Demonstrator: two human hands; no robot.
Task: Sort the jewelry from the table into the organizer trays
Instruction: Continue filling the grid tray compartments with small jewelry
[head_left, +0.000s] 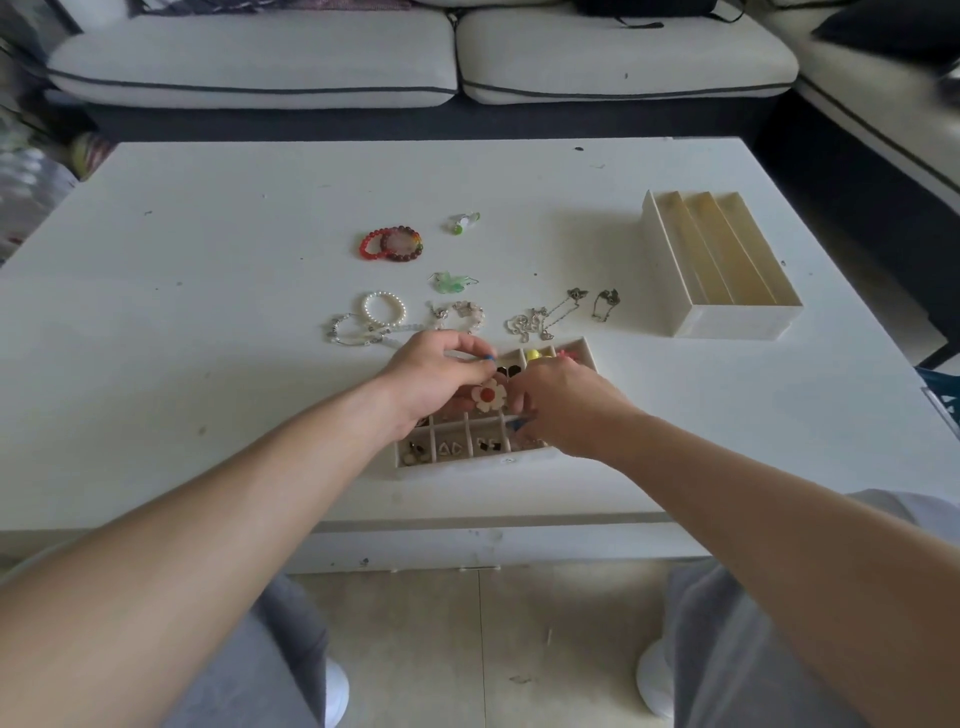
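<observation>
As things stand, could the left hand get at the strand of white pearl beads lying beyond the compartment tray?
Probably yes. The white pearl bead bracelet lies in the open on the white table, just beyond the left hand, nothing covering it. That hand would first have to release the white flower piece with the red centre.

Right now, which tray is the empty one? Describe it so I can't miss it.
On the white table, look to the far right corner. The long-slot tray sits there alone, clear of both hands; unlike the small-celled tray under the hands, its three long channels hold nothing.
</observation>
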